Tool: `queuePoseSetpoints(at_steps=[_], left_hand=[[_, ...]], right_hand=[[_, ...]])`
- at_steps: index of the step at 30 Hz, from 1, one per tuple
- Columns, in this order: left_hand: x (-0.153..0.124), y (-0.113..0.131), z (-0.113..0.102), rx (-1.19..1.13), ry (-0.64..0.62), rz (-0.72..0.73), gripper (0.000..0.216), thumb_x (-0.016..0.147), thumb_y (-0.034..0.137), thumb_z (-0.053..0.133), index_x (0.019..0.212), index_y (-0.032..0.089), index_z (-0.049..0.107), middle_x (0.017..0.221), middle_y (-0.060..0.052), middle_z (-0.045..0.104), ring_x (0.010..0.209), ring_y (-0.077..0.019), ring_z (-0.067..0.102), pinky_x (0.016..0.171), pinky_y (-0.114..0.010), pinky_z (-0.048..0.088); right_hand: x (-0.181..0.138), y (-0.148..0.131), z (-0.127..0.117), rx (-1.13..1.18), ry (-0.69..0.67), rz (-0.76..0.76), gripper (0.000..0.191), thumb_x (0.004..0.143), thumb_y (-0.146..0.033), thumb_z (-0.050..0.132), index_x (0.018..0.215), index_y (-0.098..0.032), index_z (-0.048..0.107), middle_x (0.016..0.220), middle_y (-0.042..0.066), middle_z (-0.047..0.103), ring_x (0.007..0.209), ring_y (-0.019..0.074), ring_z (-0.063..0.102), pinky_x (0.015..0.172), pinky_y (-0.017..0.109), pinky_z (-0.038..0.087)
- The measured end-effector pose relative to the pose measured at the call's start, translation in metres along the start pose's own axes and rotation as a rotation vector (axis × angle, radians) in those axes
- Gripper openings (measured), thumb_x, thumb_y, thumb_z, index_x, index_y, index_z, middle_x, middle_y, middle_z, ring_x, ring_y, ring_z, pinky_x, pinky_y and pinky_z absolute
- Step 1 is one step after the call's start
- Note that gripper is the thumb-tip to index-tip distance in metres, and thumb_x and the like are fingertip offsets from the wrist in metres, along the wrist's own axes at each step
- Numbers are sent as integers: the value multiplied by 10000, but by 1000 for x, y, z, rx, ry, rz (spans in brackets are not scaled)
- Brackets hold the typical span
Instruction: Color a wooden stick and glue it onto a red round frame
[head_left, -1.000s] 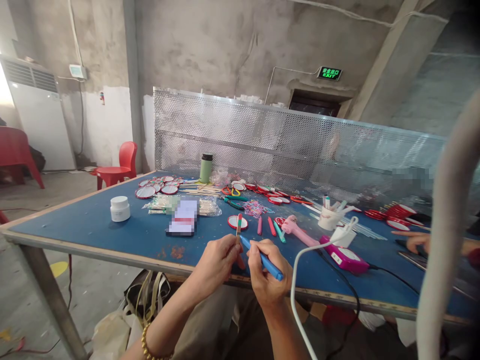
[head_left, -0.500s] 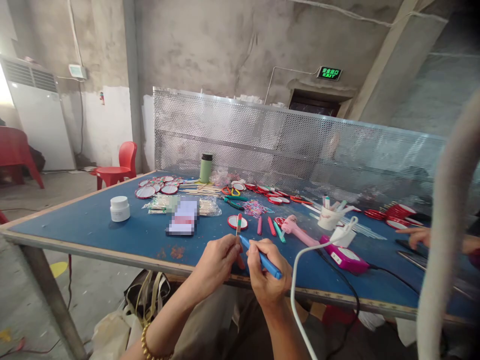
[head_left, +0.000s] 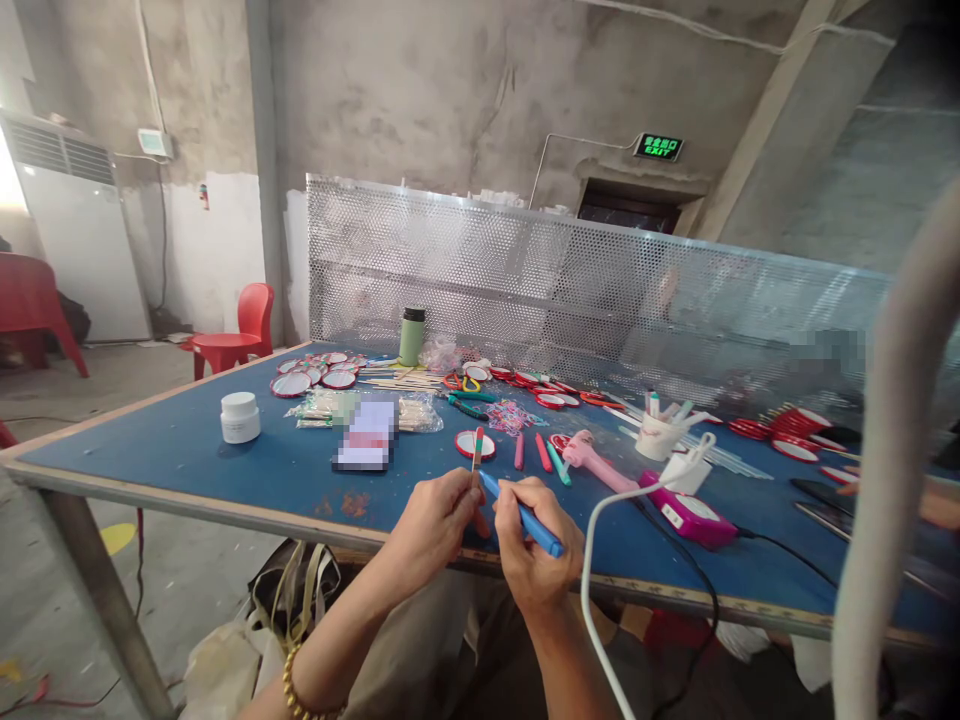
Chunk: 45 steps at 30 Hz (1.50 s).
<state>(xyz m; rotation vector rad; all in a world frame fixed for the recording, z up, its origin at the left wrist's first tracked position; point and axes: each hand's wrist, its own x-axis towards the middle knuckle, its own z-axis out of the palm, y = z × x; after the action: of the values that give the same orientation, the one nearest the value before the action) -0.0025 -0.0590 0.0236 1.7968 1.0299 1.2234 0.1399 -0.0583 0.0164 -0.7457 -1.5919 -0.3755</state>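
My left hand (head_left: 435, 522) pinches a flat wooden stick (head_left: 478, 450) upright; red and green bands show on its upper end. A blue marker pen (head_left: 536, 525) sits in my right hand (head_left: 541, 550), gripped like a writing pen, its tip at the stick just above my left fingertips. Whether the tip touches the wood is too small to tell. Just beyond the stick lies a round red-rimmed disc (head_left: 486, 446). Pink, red and teal markers (head_left: 544, 453) lie to its right.
A pink glue gun (head_left: 592, 465), a magenta power box (head_left: 690, 515) and a cup of pens (head_left: 656, 435) stand right, with a white cable in front. Left are a phone (head_left: 367, 430), bagged sticks and a white jar (head_left: 240, 418). Another person's hand (head_left: 937, 502) is at far right.
My hands, the stick and the blue marker stay nearly still. At the far right, the other person's hand has drawn back to the right, and a red-rimmed disc now shows near it.
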Motion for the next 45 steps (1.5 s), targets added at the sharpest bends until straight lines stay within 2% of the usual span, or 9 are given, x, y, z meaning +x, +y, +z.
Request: queuePoseSetpoints(at_steps=[4, 14, 21, 29, 34, 41, 45], left_hand=[[1, 1, -1, 13, -5, 12, 314, 987, 388, 404, 795, 185, 547, 685, 12, 652, 454, -90, 466, 483, -207, 340], [0, -1, 0, -6, 4, 8, 334, 989, 401, 413, 741, 192, 496, 677, 21, 640, 423, -74, 442, 451, -197, 314], [0, -2, 1, -58, -7, -10, 327, 984, 430, 417, 809, 184, 542, 677, 16, 644, 412, -76, 447, 428, -191, 326], [0, -1, 1, -40, 1, -2, 324, 985, 410, 421, 767, 186, 510, 658, 24, 633, 406, -66, 432, 425, -189, 315], [0, -1, 1, -50, -12, -5, 313, 989, 409, 413, 811, 184, 538, 672, 24, 640, 411, -72, 453, 426, -187, 333], [0, -1, 1, -32, 6, 17, 327, 993, 397, 412, 762, 185, 507, 655, 26, 632, 411, -65, 442, 429, -182, 325], [0, -3, 2, -68, -7, 4, 318, 992, 410, 416, 801, 183, 530, 674, 27, 643, 405, -65, 447, 413, -179, 337]], right_hand=[[-3, 4, 0, 35, -19, 36, 84, 933, -157, 570, 871, -184, 620, 697, 8, 670, 592, 148, 641, 576, 255, 476], [0, -1, 0, -11, -10, -21, 93, 936, -132, 564, 878, -180, 619, 701, 15, 677, 605, 143, 646, 593, 254, 483], [-4, 4, 0, 21, -10, 48, 90, 934, -169, 565, 858, -190, 609, 691, 10, 672, 583, 143, 619, 566, 258, 474], [-1, 2, 1, -10, 9, 0, 100, 937, -170, 569, 850, -187, 615, 692, 7, 677, 592, 146, 643, 583, 260, 474], [-4, 5, 0, 45, -21, 47, 99, 938, -167, 565, 852, -184, 611, 698, 1, 673, 585, 139, 634, 570, 254, 454], [-5, 5, 0, 30, -20, 20, 88, 933, -163, 574, 861, -179, 623, 696, 5, 669, 601, 147, 638, 580, 259, 444], [-6, 5, -1, 57, -22, 66, 95, 932, -170, 574, 848, -182, 617, 687, -3, 664, 548, 125, 593, 516, 244, 393]])
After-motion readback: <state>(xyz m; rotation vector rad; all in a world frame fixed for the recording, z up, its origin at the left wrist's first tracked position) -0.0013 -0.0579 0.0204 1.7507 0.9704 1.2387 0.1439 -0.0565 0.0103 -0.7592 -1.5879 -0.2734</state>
